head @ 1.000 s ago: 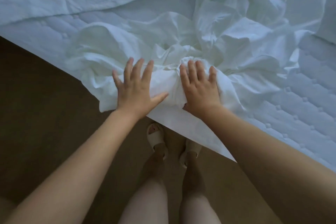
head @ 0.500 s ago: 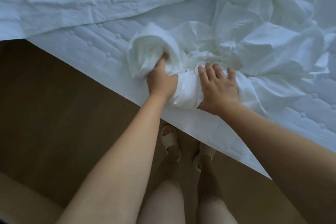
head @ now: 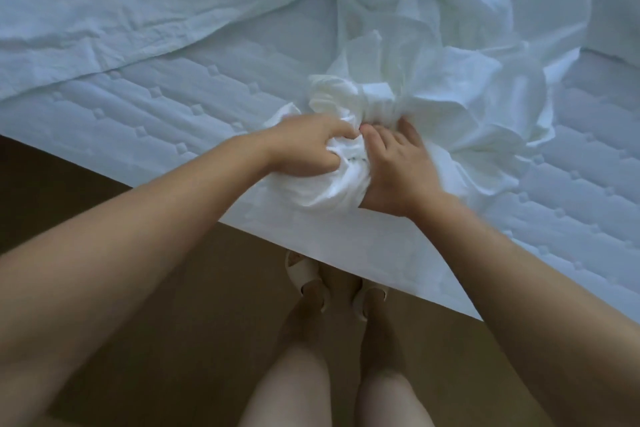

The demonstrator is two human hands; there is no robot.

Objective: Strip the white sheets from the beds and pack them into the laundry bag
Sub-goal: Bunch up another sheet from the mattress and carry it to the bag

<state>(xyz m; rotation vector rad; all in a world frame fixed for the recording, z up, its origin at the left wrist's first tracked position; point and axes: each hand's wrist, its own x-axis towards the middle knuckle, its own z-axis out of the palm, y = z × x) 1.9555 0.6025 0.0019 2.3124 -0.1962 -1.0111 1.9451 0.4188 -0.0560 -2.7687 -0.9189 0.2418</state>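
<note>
Far left, upper edge: a flatter white cover (head: 121,17) lies wrinkled across the bed. Below it is bare quilted mattress (head: 173,121), running to the near edge over brown floor (head: 104,201).

Left hand (head: 308,146): clamped on the sheet wad (head: 332,187), fingers curled deep into the cloth. A second ago it lay flat and spread on the fabric. Since then it has scooped up a fold and pulled it in.

Wad sits at the mattress's near edge, roughly mid-frame, squeezed between both hands. It is tighter and smaller than a second ago, and more quilting shows on its left.

Right hand (head: 398,177): fingers only slightly bent, laid over the wad's right side, pressing, tips pushed into the folds. No real clutch visible.

Right of the hands: the rest of the sheet (head: 450,97) trails loose and crumpled toward the far edge, so it is not fully gathered. More bare mattress at the far right.

Judgement: the sheet is off the mattress and part-bundled. The loose tail probably needs rolling in before the lift. Laundry bag not in view, so packing not yet started. Sandalled feet (head: 304,274) stand right at the bed edge.
</note>
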